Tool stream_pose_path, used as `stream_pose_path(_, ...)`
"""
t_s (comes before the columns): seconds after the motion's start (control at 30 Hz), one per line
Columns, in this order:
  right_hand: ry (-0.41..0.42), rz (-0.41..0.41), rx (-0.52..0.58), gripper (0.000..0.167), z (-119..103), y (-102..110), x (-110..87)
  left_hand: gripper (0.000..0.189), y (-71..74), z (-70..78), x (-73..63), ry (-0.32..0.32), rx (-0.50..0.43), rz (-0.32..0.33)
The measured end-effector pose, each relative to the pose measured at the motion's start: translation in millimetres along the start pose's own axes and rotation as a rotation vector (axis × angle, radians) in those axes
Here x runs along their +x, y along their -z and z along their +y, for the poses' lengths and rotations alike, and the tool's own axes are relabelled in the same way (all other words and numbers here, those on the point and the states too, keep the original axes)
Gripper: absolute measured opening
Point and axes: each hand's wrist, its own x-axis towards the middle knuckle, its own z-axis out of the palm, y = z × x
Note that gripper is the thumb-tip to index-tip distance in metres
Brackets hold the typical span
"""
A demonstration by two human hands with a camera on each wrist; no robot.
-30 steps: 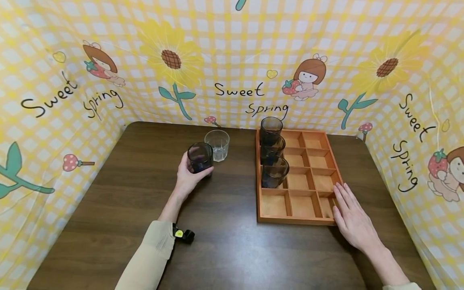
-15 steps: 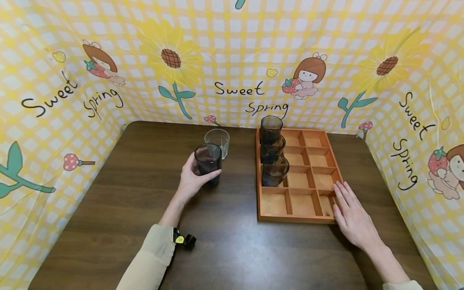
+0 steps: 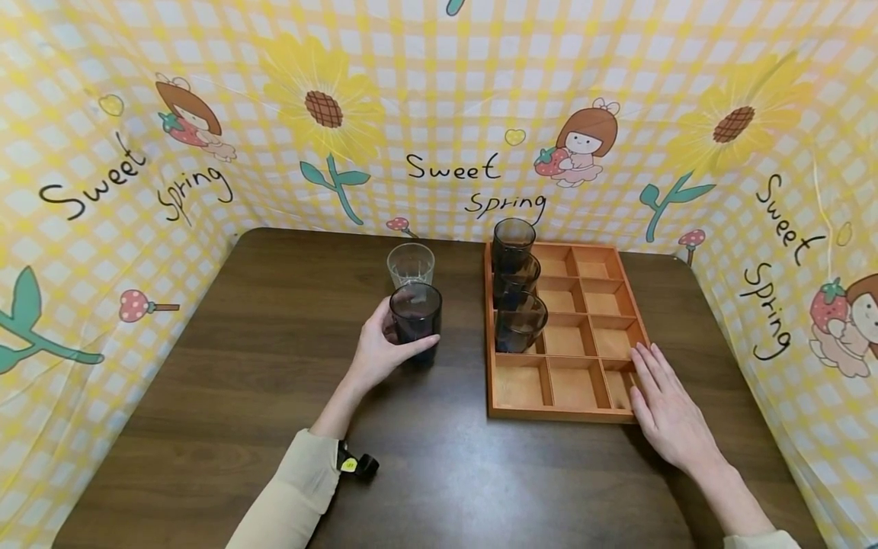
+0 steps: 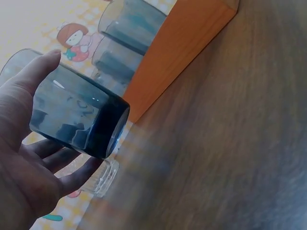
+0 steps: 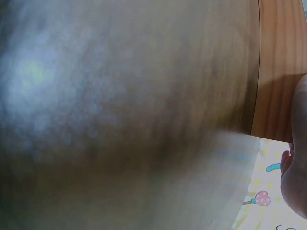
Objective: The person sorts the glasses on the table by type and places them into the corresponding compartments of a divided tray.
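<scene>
My left hand [image 3: 377, 347] grips a dark tinted glass [image 3: 417, 316], thumb on the near side and fingers around the far side. In the left wrist view the same glass [image 4: 79, 105] is held clear of the table. Just behind it in the head view stands a clear glass [image 3: 410, 259], partly covered by the dark one. My right hand [image 3: 672, 415] rests on the near right corner of a wooden divided tray [image 3: 559, 415], fingers extended along its edge. Several dark glasses stand in the tray's left column: a far one [image 3: 514, 240], a middle one [image 3: 524, 274] and a near one [image 3: 521, 324].
A dark wood table [image 3: 274, 320] bears the tray and glasses. Yellow checked cloth [image 3: 439, 99] with printed flowers and figures closes in the back and both sides. Bare tabletop lies between the held glass and the tray.
My left hand has carried the dark glass to the right and nearer to me, so it now overlaps the clear glass's lower part. My right hand and the tray stay put.
</scene>
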Motion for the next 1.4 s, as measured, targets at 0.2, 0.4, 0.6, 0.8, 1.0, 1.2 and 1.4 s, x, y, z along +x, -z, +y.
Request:
stream_pose_path(0.2,-0.003,-0.004,0.002,0.059,0,0,0.4,0.079,-9.0,2.5,-3.9,-0.008,-0.012,-0.024)
stream_pose_path(0.4,-0.003,-0.005,0.001,0.059,0,0,0.0,0.078,-18.4,6.5,-10.2,-0.020,-0.021,-0.052)
stream_pose_path(0.6,0.000,0.000,0.001,0.059,0,0,0.3,0.075,-29.1,13.8,-16.4,-0.066,-0.005,-0.089)
stream_pose_path(0.8,-0.001,-0.004,0.004,0.059,0,0,0.4,0.076,-38.6,23.1,-21.3,-0.104,0.032,-0.109)
stream_pose_path(1.0,-0.003,-0.008,0.009,0.059,0,1,1.0,0.078,-47.2,32.6,-25.4,-0.119,0.018,-0.136)
stream_pose_path(1.2,-0.006,-0.015,0.012,0.060,0,1,1.2,0.078,-58.0,36.6,-27.3,-0.139,0.012,-0.153)
stream_pose_path(1.4,-0.009,-0.012,0.015,0.060,0,0,1.3,0.078,-71.0,40.1,-26.0,-0.169,-0.020,-0.196)
